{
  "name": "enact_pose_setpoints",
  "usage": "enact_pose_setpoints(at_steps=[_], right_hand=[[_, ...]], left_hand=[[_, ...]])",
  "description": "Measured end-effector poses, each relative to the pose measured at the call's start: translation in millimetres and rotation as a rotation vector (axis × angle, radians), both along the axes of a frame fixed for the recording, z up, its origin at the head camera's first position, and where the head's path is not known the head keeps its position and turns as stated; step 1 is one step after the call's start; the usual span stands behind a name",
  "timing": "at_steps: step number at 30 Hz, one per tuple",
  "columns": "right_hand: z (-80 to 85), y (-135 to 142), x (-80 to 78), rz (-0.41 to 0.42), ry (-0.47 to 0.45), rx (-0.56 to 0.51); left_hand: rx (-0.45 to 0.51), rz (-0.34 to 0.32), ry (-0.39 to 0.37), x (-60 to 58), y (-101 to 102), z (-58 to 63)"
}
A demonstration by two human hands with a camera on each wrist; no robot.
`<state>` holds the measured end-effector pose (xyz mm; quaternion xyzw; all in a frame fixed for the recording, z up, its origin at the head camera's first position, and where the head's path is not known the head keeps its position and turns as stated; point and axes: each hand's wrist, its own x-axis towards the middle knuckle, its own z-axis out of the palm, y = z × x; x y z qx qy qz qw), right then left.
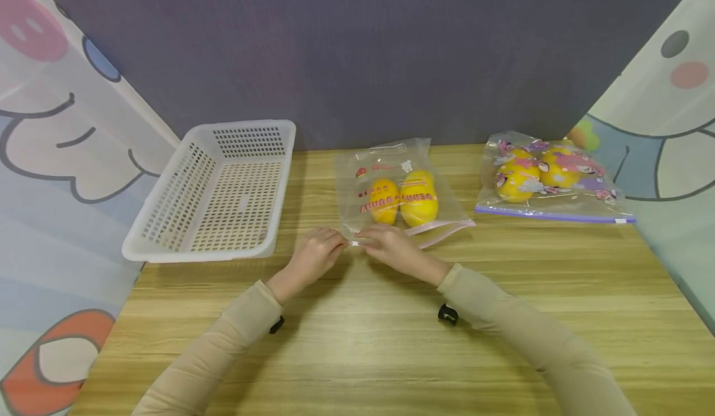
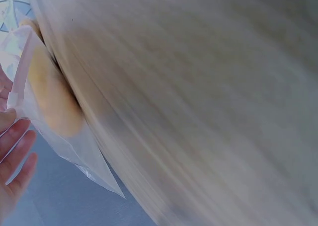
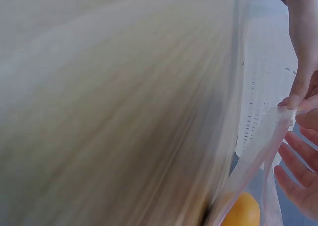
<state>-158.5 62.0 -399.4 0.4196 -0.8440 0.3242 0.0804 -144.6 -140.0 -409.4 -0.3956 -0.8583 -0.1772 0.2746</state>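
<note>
A clear zip bag [image 1: 357, 192] with pink and red print lies on the table in the head view, two yellow-orange fruits [image 1: 419, 198] inside it. Its pink zip edge [image 1: 441, 233] faces me and gapes on the right side. At the left end of that edge, my left hand [image 1: 315, 251] pinches the bag's corner. Right beside it, my right hand [image 1: 391, 248] pinches the edge near a small white slider [image 1: 355, 243]. The left wrist view also shows the slider [image 2: 12, 100] by the left thumb and fingertips.
A white plastic basket [image 1: 218, 198] stands on the left of the wooden table [image 1: 357, 341]. At the right lies another zip bag [image 1: 592, 202] with a purple zip and yellow fruits in it. A dark panel [image 1: 357, 56] rises behind the table.
</note>
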Motion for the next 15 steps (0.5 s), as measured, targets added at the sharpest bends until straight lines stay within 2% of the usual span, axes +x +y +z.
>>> enact_pose_setpoints(at_steps=[7,15], right_hand=[[-0.9,-8,-2.2,0.0,-0.035,0.021],[-4.7,-13,-3.7,-0.004,-0.037,-0.019]], left_hand=[[-0.008,0.006,-0.011,0.0,1,0.2],[-0.013,0.002,-0.015,0.8,2,1.4]])
